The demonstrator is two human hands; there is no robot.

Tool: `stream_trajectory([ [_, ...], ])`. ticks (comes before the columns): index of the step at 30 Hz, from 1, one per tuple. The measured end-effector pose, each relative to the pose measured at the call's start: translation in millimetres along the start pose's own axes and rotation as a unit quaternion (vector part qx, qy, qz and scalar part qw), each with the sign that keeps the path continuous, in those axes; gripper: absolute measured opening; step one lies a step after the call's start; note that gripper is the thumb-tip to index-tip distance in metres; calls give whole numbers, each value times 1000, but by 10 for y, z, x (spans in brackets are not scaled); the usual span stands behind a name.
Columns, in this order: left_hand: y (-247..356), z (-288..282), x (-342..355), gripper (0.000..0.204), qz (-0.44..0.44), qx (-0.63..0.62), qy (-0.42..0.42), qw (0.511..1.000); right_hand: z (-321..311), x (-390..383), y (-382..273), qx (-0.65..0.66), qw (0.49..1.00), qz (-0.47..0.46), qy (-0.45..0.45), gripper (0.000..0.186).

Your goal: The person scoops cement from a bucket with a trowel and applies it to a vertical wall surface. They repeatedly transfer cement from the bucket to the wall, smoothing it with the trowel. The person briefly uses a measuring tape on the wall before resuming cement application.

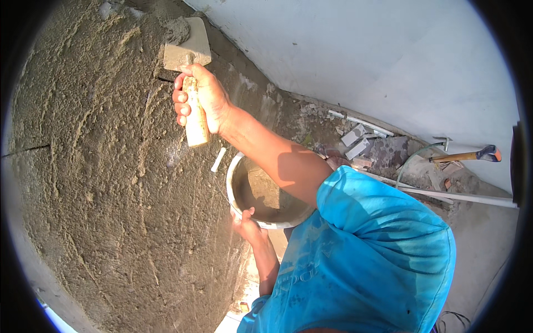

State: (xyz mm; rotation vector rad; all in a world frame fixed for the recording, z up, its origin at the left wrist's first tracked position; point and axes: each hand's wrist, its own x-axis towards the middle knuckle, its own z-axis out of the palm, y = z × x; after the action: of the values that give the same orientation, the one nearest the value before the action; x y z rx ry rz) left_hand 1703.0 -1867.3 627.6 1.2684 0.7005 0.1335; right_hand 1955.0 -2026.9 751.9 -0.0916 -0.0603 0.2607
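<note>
My right hand grips the pale wooden handle of a trowel, raised at the top of the view. The square blade carries a lump of grey mortar and lies over a rough mortar-coated wall; I cannot tell whether it touches it. Below my right forearm, my left hand holds the near rim of a round bucket, which has some wet grey mix inside and is partly hidden by my arm and blue sleeve.
A pale wall runs along the upper right. At its foot lie rubble, broken white pieces, long white pipes, a hose and a wooden-handled tool. A cable curls at the lower right.
</note>
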Motion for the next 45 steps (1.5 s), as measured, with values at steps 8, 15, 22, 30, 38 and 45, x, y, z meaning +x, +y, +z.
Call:
stream_trajectory([
  [8, 41, -37, -31, 62, 21, -4, -4, 1000, -171, -234, -118, -474, 715, -476, 194, 19],
  [15, 8, -21, 19, 58, -8, 27, -10, 1000, -802, 148, -468, -691, 627, -281, 223, 27],
  [22, -4, 381, 132, 64, -8, 25, -28, 999, -524, -2201, -1051, -858, 449, 248, -40, 36],
  [30, -21, 1092, 21, 40, 234, 141, -160, 949, -1617, -2502, -827, -901, 284, 328, -7, 37],
  [38, 5, 1457, -21, 40, 305, 127, -204, 922, -1803, -2525, -1193, -412, 715, 501, 261, 30],
  [45, 40, 1615, -13, 38, 298, 131, -179, 929, -1171, -2260, -1300, -935, 235, 266, -2, 31],
])
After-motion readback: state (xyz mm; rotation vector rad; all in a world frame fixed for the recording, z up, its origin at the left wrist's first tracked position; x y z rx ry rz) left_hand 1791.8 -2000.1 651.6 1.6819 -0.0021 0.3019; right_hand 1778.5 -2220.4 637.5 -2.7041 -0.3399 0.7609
